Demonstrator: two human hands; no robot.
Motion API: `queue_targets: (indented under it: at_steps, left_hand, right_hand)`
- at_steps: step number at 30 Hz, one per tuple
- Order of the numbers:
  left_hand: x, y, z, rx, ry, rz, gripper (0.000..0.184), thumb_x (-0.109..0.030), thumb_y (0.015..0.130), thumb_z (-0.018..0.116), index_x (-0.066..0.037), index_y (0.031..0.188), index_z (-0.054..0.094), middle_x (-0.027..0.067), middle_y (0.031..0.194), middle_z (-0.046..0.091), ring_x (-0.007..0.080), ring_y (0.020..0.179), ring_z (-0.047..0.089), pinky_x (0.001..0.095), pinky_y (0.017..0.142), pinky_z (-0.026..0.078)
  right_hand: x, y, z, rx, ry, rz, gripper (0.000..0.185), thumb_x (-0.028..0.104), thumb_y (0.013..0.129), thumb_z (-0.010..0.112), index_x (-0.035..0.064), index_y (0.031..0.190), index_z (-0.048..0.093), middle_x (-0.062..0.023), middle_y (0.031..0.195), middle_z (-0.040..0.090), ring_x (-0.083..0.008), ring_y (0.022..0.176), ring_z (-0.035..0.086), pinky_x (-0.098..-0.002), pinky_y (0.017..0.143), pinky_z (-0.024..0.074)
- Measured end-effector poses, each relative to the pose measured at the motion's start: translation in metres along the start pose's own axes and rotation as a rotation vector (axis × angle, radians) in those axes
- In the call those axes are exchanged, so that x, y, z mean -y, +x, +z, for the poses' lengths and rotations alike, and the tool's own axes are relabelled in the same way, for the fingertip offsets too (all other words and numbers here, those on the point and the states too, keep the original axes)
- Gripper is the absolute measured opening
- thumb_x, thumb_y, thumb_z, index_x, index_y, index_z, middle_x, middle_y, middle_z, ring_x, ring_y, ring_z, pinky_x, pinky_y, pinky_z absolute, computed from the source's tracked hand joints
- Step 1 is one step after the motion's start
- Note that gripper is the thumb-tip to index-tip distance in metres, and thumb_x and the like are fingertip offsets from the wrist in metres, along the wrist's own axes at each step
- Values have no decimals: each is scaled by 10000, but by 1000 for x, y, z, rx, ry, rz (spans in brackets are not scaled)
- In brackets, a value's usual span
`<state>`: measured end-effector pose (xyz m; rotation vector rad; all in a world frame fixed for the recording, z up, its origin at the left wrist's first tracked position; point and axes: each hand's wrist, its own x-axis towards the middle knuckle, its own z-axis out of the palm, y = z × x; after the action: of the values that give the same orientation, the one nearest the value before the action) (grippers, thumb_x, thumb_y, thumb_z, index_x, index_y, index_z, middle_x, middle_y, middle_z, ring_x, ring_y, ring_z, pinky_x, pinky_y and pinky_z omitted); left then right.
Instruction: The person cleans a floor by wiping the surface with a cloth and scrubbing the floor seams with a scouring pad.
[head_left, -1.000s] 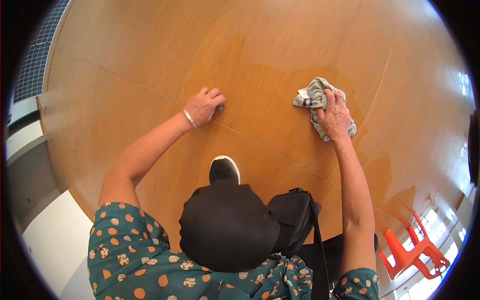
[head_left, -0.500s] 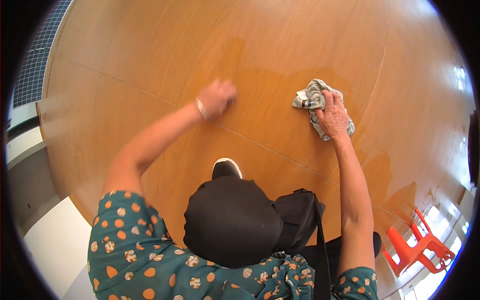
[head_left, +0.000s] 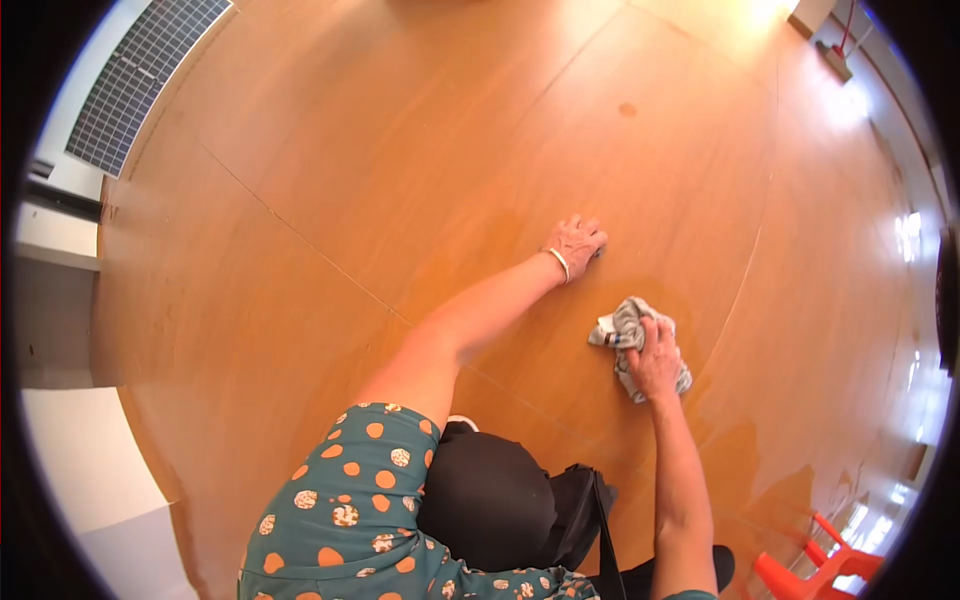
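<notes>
My left hand [head_left: 576, 245], with a pale band at the wrist, is stretched forward onto the brown wood-look floor [head_left: 330, 130]. Its fingers are curled down around a small dark thing that shows only at their edge. To the right and nearer my body, my right hand [head_left: 655, 362] rests on a crumpled grey cloth [head_left: 631, 325] with a white tag and dark stripes, its fingers pressed into the folds. Wet-looking patches show on the floor about the cloth.
A black bag [head_left: 575, 510] lies beside my bent knee [head_left: 490, 500]. An orange-red plastic stool [head_left: 815, 575] stands at the lower right. A dark tiled panel [head_left: 145, 80] is at the upper left, and a broom-like tool [head_left: 835, 62] at the upper right.
The view has tilted further forward. My left hand has moved forward and to the right across the floor, farther out than the cloth. My right hand remains on the cloth.
</notes>
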<state>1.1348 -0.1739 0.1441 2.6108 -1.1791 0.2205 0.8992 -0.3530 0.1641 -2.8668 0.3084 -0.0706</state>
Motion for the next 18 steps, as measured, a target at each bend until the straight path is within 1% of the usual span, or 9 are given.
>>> queue_targets:
  at_steps: [1,2,5,6,9,11,13,14,18]
  left_hand:
    - [4,-9,7,-170,-9,-13,196,-158,886,563,-228,1066,593,4,1131,576,268,949,588,391,779,508]
    - [9,-25,-11,-215,75,-4,286,-150,878,572,-259,1141,601,-6,1214,561,256,983,595,381,790,507]
    - [53,-117,-31,-119,82,-167,375,-176,871,597,-250,1239,596,2,1282,550,269,1023,591,373,830,508]
    - [68,-163,-47,-73,28,-252,392,-155,878,561,-234,1261,582,27,1316,553,309,1077,594,420,906,509]
    - [109,-296,-89,-125,139,-494,518,-30,797,556,-216,1280,579,55,1279,551,339,1098,564,413,931,499]
    - [125,-386,-111,-88,151,-686,607,14,727,555,-159,1309,566,109,1322,533,348,1151,531,412,1011,461]
    - [120,-436,-129,-161,61,-797,650,47,739,529,-116,1368,529,136,1374,508,368,1196,517,416,1047,441]
    - [105,-444,-134,-102,82,-947,630,45,765,531,-93,1380,515,146,1401,495,375,1220,517,420,1063,431]
    - [111,-424,-118,-202,-42,-751,613,62,820,538,-85,1413,492,148,1451,477,366,1287,512,404,1077,438]
  right_hand:
    - [-3,-1,3,-17,6,-15,572,310,811,697,208,1344,515,-110,1290,531,-352,1035,614,-441,825,511]
    - [-5,-2,7,-35,16,-28,572,312,810,702,209,1341,515,-111,1288,531,-352,1033,614,-440,824,511]
    - [-4,0,4,9,15,-2,576,319,790,729,226,1319,520,-93,1296,515,-334,1057,608,-432,830,515]
    - [-4,-1,3,9,4,-2,581,320,788,731,229,1320,516,-89,1298,510,-330,1061,607,-433,829,517]
    - [-5,-2,6,-8,4,-1,588,317,787,731,231,1325,509,-86,1301,503,-326,1062,606,-433,828,519]
    - [-6,-5,8,-4,10,-22,590,312,788,729,230,1327,505,-86,1302,502,-328,1061,606,-431,828,520]
    - [-6,-8,10,-4,13,-32,582,307,790,725,225,1324,508,-86,1301,502,-331,1055,607,-428,831,521]
    - [-7,-6,10,-8,13,-36,578,305,790,723,222,1322,509,-86,1300,502,-333,1052,608,-427,832,521]
    - [-6,-3,8,-2,-2,-48,572,291,790,718,210,1317,512,-88,1291,511,-338,1039,609,-420,830,520]
